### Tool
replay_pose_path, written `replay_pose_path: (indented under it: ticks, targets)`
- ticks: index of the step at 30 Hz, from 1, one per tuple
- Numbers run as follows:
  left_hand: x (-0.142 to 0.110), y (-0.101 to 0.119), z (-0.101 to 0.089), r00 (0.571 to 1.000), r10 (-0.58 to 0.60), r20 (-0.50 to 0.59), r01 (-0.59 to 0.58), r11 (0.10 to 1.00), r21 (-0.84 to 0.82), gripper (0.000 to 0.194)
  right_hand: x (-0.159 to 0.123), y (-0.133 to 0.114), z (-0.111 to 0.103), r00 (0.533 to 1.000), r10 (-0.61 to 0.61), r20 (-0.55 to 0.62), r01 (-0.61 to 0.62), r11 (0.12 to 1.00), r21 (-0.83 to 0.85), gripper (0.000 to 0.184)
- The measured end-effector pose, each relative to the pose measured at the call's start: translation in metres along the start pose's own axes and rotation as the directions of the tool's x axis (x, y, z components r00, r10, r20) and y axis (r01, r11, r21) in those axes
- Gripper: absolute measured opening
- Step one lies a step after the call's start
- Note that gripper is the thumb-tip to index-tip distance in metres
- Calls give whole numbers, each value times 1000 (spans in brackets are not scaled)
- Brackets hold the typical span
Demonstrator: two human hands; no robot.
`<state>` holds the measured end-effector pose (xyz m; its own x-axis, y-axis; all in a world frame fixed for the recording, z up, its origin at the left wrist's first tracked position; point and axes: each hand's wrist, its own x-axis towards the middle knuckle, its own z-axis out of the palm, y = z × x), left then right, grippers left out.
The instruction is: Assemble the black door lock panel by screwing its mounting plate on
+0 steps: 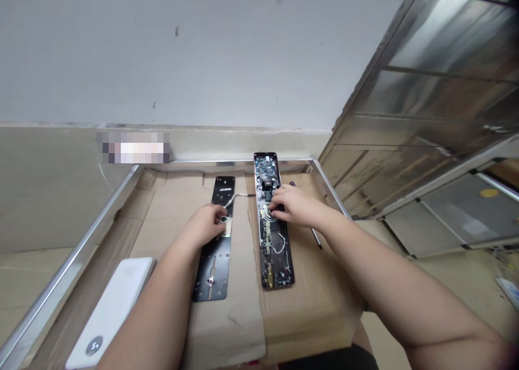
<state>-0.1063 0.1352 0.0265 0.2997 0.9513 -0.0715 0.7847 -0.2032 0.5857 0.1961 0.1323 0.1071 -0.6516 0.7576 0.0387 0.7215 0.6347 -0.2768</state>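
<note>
A long black housing of what looks like an electronic door lock [279, 267] lies open-side up, showing a blue circuit board [266, 167], wires and a brass-coloured part [270, 277]. My right hand [294, 205] is over its middle, fingers pinched together by a pale coiled part; what they hold is hidden. To the left rests a black perforated mounting plate [214, 262] with a slot. My left hand [205, 224] is on this plate, its fingers curled at a small light-coloured piece [227, 226]; the grip itself is unclear. A grey cable [242, 195] runs between plate and housing.
Cardboard [231, 326] covers the table, which has a raised metal rim [73, 256]. A long white case [115, 305] lies at the left, beside my forearm. A thin dark-tipped tool [317, 238] lies right of the housing. Metal cabinets [405, 105] stand at the right.
</note>
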Motion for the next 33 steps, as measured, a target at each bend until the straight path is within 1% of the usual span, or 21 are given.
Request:
replay_pose_path:
  ticks: [3,6,8,11,13,16,17,19,21,22,25,27,29,31,33]
  targets:
    - [0,2,-2,1000,-10,5,10,999,30,29,0,0,0,1000,15,6,-15,1000,-4,10]
    - [-2,4,-4,1000,15,-7,-14,997,74,25,1,0,2,1000,15,2,-15,1000,1,10]
    - [-3,7,-6,999,43,-32,-40,995,88,23,1,-1,3,1000,21,-4,-21,1000,8,12]
    - [-5,11,-8,992,61,-110,-54,996,70,21,2,-1,3,1000,30,-8,-30,999,21,14]
    - [-6,15,-10,986,63,-155,-58,998,33,19,1,0,3,999,35,-7,-35,999,25,14]
    - [-7,22,-11,982,90,-168,-104,992,-77,19,0,0,2,999,35,-3,-35,999,7,16]
    - [-8,25,-11,979,111,-169,-133,983,-127,19,-1,-2,2,999,32,-15,-32,999,1,18]
    - [-10,33,-9,968,168,-184,-209,950,-231,19,-3,-6,0,997,10,-72,-9,1000,3,30]
    - [-13,42,-6,950,244,-197,-297,901,-316,19,-5,-15,-2,988,-44,-146,48,998,29,40]
    - [-15,46,-4,939,283,-195,-336,875,-347,19,-6,-20,-3,982,-85,-170,94,995,43,41]
    - [-20,59,0,913,366,-182,-409,817,-407,17,-6,-33,-1,958,-224,-179,240,968,77,32]
    - [-22,64,2,903,391,-178,-429,794,-432,16,-4,-39,4,946,-276,-168,297,948,118,25]
    - [-22,66,3,902,399,-163,-428,785,-448,15,-3,-40,9,947,-276,-163,303,936,179,19]
    - [-21,66,6,913,379,-147,-403,790,-463,16,-2,-39,13,957,-252,-145,282,928,242,18]
    - [-20,63,8,936,328,-128,-346,786,-512,22,-2,-37,16,964,-240,-117,264,920,290,22]
